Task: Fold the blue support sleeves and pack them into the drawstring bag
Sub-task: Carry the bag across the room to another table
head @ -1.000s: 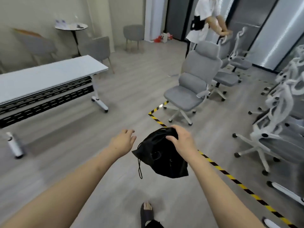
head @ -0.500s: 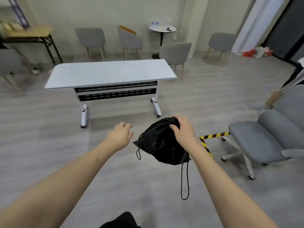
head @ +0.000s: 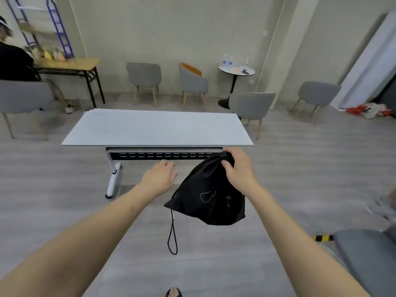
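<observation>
A black drawstring bag (head: 209, 196) hangs in the air in front of me, gathered at its top, with a cord loop (head: 172, 236) dangling below its left corner. My right hand (head: 237, 170) grips the bag's bunched top. My left hand (head: 159, 177) is held out just left of the bag, fingers apart, holding nothing. No blue support sleeves are visible; the bag's inside is hidden.
A white folding table (head: 157, 128) on wheeled legs stands straight ahead. Grey chairs (head: 251, 106) line the far wall beside a small round table (head: 236, 71) with bottles. A person sits at far left (head: 12, 65). A grey office chair seat (head: 368, 251) is at lower right.
My view has swung left from the office chairs to face the white table, which is now closer. The bag now hangs lower from my right hand with its cord dangling.
</observation>
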{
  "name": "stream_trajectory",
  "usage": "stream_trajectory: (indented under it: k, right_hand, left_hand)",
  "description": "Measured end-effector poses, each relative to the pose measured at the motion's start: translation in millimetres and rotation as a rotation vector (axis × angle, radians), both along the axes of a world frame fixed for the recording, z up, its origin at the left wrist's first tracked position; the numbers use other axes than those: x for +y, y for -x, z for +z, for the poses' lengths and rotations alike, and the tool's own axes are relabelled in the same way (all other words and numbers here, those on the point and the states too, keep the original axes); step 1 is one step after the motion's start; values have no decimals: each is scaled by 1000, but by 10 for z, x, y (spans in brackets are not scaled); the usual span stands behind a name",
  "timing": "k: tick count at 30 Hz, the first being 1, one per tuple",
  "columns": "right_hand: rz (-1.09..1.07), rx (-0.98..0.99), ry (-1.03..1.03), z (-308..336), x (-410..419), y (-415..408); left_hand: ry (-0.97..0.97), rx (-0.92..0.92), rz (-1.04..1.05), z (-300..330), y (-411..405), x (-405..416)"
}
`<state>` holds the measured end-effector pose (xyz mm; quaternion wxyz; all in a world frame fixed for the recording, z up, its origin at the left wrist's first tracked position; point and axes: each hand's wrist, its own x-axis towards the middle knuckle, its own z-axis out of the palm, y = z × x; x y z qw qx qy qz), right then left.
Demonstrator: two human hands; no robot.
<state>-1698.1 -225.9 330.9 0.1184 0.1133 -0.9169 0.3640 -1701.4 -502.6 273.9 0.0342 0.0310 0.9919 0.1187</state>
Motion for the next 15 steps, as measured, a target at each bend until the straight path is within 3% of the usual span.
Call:
stream_trajectory:
  k: [15]
  right_hand:
    - [142,91,98,725,-274,3271]
  left_hand:
    - [-1,97,111,555,3041,106]
